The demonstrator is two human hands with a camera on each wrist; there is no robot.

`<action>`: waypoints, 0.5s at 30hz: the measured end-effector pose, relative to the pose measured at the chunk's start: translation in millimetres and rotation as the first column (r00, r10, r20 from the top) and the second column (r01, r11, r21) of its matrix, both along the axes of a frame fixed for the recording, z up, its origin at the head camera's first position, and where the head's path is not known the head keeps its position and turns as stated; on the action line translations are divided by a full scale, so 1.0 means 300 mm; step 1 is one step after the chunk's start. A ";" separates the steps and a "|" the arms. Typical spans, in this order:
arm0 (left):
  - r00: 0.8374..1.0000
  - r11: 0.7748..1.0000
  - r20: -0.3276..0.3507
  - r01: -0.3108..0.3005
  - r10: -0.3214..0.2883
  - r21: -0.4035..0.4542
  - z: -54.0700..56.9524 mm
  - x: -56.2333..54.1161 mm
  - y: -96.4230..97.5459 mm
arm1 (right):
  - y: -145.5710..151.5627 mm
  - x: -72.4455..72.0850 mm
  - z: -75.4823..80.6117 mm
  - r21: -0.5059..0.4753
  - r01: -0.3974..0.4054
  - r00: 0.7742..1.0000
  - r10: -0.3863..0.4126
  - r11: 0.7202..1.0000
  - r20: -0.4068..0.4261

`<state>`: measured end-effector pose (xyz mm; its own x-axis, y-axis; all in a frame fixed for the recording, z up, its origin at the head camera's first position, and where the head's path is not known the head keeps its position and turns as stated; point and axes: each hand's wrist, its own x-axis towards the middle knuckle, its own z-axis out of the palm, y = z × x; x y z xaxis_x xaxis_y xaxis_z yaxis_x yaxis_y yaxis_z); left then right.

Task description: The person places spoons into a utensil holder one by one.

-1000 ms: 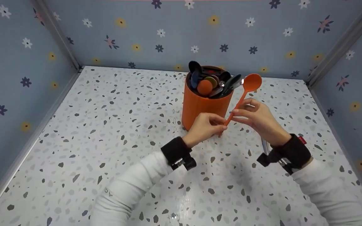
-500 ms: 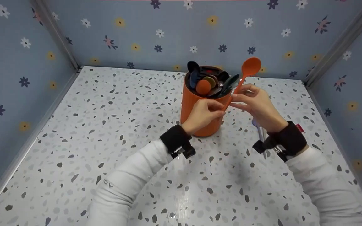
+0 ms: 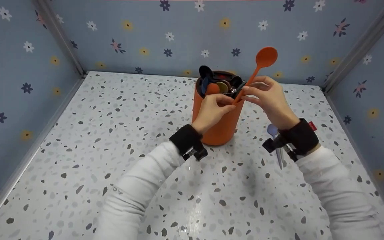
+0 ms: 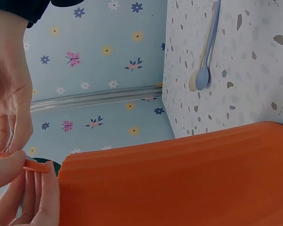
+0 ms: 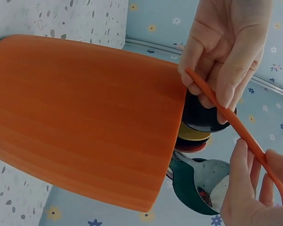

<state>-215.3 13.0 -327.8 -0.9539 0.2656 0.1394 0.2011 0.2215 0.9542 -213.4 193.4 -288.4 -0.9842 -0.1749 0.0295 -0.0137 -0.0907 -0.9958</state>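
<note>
Both hands hold an orange spoon (image 3: 266, 57), tilted with its bowl up and to the right. My left hand (image 3: 213, 108) pinches the lower tip of the handle between thumb and fingers. Farther up the handle, my right hand (image 3: 272, 100) grips it with thumb and fingertips. A tall orange utensil holder (image 3: 219, 130) stands just behind the hands, and the handle overlaps its rim in the head view. In the holder are a black spoon-shaped utensil (image 3: 205, 71), an orange round-ended utensil (image 3: 213, 88) and a green utensil (image 5: 181, 181), among several others.
A blue-grey spoon (image 3: 272, 130) lies on the speckled tabletop (image 3: 112, 110), partly beneath the right wrist in the head view. In the left wrist view a pale yellow oval shape (image 4: 193, 81) shows beside it. Flower-patterned panels (image 3: 185, 36) enclose the table's back and sides.
Both hands have risen together with the orange spoon, from low in front of the holder to rim height. More of the blue-grey spoon now shows.
</note>
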 end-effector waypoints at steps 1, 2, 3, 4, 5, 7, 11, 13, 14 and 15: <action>1.000 1.000 -0.005 -0.013 0.013 -0.001 0.002 -0.002 0.001 | -0.002 -0.004 0.003 -0.006 0.011 1.000 -0.011 1.000 -0.005; 1.000 1.000 -0.008 -0.026 0.026 0.000 0.002 -0.005 0.001 | -0.005 -0.008 0.007 -0.008 0.021 1.000 -0.021 1.000 -0.011; 0.999 0.999 -0.013 -0.035 0.035 0.000 0.003 -0.008 0.001 | -0.007 -0.011 0.011 -0.013 0.032 0.999 -0.033 0.999 -0.018; 0.999 0.999 -0.017 -0.042 0.042 -0.001 0.004 -0.011 0.000 | -0.009 -0.016 0.014 -0.021 0.041 0.999 -0.042 0.999 -0.027; 0.999 0.999 -0.021 -0.048 0.048 0.000 0.004 -0.014 -0.002 | -0.010 -0.021 0.017 -0.031 0.050 0.998 -0.051 0.998 -0.037; 0.998 0.998 -0.024 -0.058 0.058 0.009 0.003 -0.019 -0.006 | -0.013 -0.031 0.020 -0.047 0.071 0.995 -0.074 0.996 -0.061; 0.998 0.997 0.004 -0.059 0.059 0.051 0.000 -0.022 -0.014 | -0.018 -0.040 0.016 -0.051 0.110 0.987 -0.115 0.993 -0.110; 0.998 0.995 0.029 -0.059 0.056 0.078 -0.002 -0.020 -0.017 | -0.019 -0.041 0.011 -0.056 0.132 0.981 -0.138 0.990 -0.136; 0.998 0.994 0.039 -0.058 0.055 0.090 -0.002 -0.018 -0.018 | -0.019 -0.041 0.009 -0.060 0.143 0.978 -0.150 0.988 -0.147; 0.998 0.993 0.046 -0.058 0.054 0.101 -0.003 -0.017 -0.019 | -0.020 -0.041 0.006 -0.061 0.156 0.973 -0.164 0.986 -0.163</action>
<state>-220.5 7.3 -328.7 -0.9726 0.1983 0.1218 0.1497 0.1325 0.9798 -225.7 187.4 -286.6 -0.9798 -0.0100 0.1998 -0.1971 -0.1213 -0.9728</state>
